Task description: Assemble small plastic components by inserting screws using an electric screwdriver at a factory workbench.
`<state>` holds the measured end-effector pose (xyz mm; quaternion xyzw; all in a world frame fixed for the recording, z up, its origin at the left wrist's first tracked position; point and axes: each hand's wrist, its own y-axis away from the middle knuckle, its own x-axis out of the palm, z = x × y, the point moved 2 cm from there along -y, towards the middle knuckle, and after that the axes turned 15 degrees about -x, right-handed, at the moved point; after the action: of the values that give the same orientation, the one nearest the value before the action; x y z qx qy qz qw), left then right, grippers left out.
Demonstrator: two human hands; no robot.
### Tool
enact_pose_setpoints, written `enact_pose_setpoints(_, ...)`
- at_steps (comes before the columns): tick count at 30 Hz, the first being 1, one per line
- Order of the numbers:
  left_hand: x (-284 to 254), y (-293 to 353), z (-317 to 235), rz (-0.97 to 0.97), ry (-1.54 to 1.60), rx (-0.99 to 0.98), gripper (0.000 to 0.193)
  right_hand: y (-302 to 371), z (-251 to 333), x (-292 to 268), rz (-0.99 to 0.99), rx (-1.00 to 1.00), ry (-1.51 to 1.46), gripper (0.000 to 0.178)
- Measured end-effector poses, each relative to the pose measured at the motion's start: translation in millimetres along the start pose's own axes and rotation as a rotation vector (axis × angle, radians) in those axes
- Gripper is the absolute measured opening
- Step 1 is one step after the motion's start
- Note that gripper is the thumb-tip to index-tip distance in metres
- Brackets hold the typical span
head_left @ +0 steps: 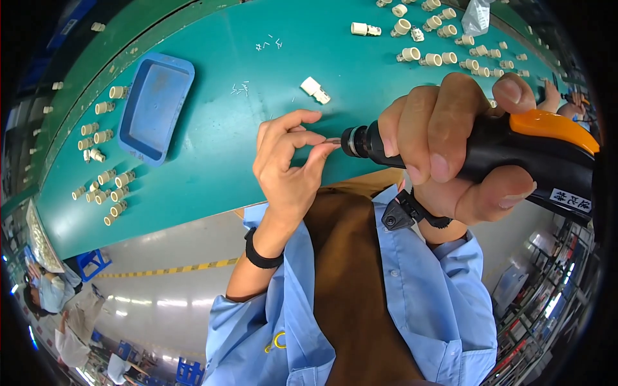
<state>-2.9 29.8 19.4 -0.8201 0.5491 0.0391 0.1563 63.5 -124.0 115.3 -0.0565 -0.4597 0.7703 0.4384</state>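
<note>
My right hand point(444, 135) is wrapped round a black electric screwdriver point(547, 167) with an orange lever, its nose pointing left. At that nose, the thumb and index finger of my left hand point(286, 161) pinch the screwdriver bit point(333, 141). Whether a screw sits between the fingertips is too small to tell. Just beyond my hands, a cream cylindrical fitting point(315, 90) lies on its side on the green table point(219, 161). Loose small screws form one little pile point(241, 89) beyond my left hand and another point(269, 44) farther back.
A blue plastic tray point(123, 122) stands at the left, with several cream fittings point(103, 137) beside it. Many more fittings point(431, 59) stand at the far right, near a clear plastic bag point(476, 18). Another person's hand point(550, 96) shows at the right edge.
</note>
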Motion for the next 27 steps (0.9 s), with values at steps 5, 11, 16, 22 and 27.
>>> enact_pose_setpoints(5,2,-11,-6,0.080,-0.107,0.063,0.031,-3,8,-7,-0.044,-0.018,0.071,0.054)
enact_pose_setpoints(11,13,-34,-16,0.060,-0.336,-0.255,0.034,-9,19,-16,-0.097,-0.055,0.149,0.052)
enact_pose_setpoints(16,28,-37,0,0.032,-0.556,-0.248,0.029,-6,23,-25,-0.065,-0.094,0.206,0.050)
enact_pose_setpoints(22,36,-20,-5,0.097,-0.364,-0.128,0.024,-5,32,-34,-0.065,-0.124,0.194,0.048)
enact_pose_setpoints(27,43,-1,1,0.115,-0.240,0.020,0.027,-9,41,-30,-0.045,-0.145,0.097,0.051)
